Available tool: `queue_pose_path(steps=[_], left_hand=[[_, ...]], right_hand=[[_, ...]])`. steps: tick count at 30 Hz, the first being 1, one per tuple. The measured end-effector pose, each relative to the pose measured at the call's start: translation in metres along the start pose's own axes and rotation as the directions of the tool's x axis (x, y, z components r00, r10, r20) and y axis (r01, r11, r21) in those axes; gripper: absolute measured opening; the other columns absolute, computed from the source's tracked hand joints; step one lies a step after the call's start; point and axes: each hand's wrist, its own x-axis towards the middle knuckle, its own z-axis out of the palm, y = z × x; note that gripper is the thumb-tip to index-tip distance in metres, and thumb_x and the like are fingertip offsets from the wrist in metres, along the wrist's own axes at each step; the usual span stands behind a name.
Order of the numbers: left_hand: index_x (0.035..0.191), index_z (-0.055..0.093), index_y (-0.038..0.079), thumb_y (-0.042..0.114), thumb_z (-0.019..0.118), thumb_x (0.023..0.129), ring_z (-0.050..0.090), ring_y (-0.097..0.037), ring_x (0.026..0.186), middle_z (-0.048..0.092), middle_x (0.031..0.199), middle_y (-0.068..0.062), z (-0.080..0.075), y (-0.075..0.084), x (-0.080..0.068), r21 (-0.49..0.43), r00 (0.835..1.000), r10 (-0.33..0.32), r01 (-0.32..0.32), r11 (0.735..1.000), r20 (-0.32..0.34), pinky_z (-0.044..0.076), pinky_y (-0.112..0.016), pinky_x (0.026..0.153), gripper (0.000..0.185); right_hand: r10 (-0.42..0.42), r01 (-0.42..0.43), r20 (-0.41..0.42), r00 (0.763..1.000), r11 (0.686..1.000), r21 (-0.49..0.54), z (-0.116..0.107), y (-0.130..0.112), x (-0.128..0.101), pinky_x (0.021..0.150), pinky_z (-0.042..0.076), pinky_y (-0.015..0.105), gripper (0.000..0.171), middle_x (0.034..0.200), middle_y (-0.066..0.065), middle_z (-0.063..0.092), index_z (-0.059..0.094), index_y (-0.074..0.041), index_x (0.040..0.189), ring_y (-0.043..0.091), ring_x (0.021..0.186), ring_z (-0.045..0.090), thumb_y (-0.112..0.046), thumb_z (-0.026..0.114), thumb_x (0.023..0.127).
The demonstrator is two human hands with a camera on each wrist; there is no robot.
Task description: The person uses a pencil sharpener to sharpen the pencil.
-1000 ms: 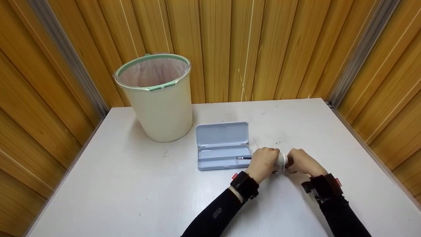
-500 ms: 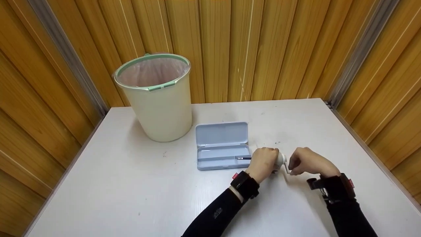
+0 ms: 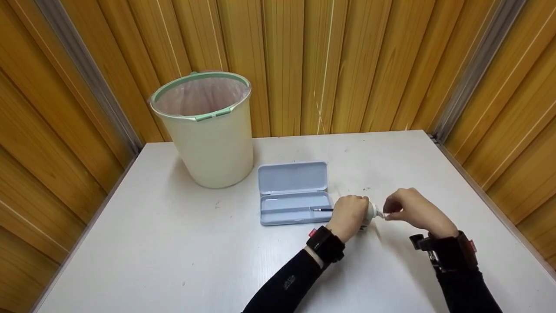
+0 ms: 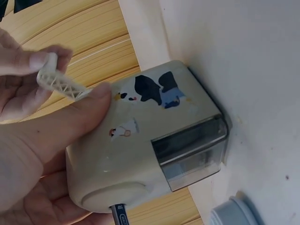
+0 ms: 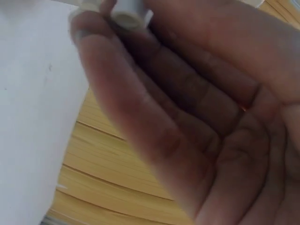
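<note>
A cream pencil sharpener (image 3: 370, 212) (image 4: 154, 140) with a cartoon print and a clear drawer stands on the white table (image 3: 173, 261). My left hand (image 3: 349, 213) (image 4: 42, 159) grips its body, thumb across the top. A dark pencil (image 3: 322, 209) (image 4: 120, 217) sticks out of its left end, over the open pencil case. My right hand (image 3: 410, 208) (image 5: 187, 117) pinches the white crank handle (image 3: 382, 214) (image 4: 63, 84) (image 5: 129, 13) at the sharpener's right end, lifted slightly above the table.
An open light-blue pencil case (image 3: 293, 191) lies just left of my hands. A cream bin (image 3: 204, 126) with a green rim and a pink liner stands at the back left. Wooden panel walls close in the table on three sides.
My right hand has moved up and away from the sharpener's end, swinging the crank handle round. The left hand and the sharpener have stayed in place.
</note>
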Motion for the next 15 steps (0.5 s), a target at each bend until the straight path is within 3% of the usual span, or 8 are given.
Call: queue_pose_path(steps=[6, 15], left_hand=[[0.086, 0.070, 0.019, 0.025, 0.083, 0.072, 0.068, -0.009, 0.070, 0.072, 0.080, 0.010, 0.001, 0.000, -0.001, -0.008, 1.000, 0.008, -0.008, 1.000, 0.003, 0.054, -0.022, 0.062, 0.020], [0.087, 0.071, 0.020, 0.027, 0.084, 0.071, 0.069, -0.008, 0.070, 0.073, 0.081, 0.011, 0.001, -0.001, -0.001, 0.000, 1.000, -0.003, 0.003, 1.000, -0.009, 0.055, -0.021, 0.061, 0.022]], right_hand=[[0.011, -0.031, -0.213, 0.977, 0.995, -0.091, 0.004, -0.002, 0.007, 0.062, 0.053, 0.028, 0.004, 0.076, 0.008, 0.074, 0.074, -0.003, 0.078, 0.021, 0.069, 0.068, 0.000, 0.076, 0.078], [-0.016, -0.058, -0.419, 0.908, 0.985, -0.164, 0.030, 0.011, 0.024, 0.066, 0.056, 0.046, 0.004, 0.079, 0.018, 0.074, 0.072, 0.004, 0.080, 0.034, 0.072, 0.070, 0.006, 0.074, 0.077]])
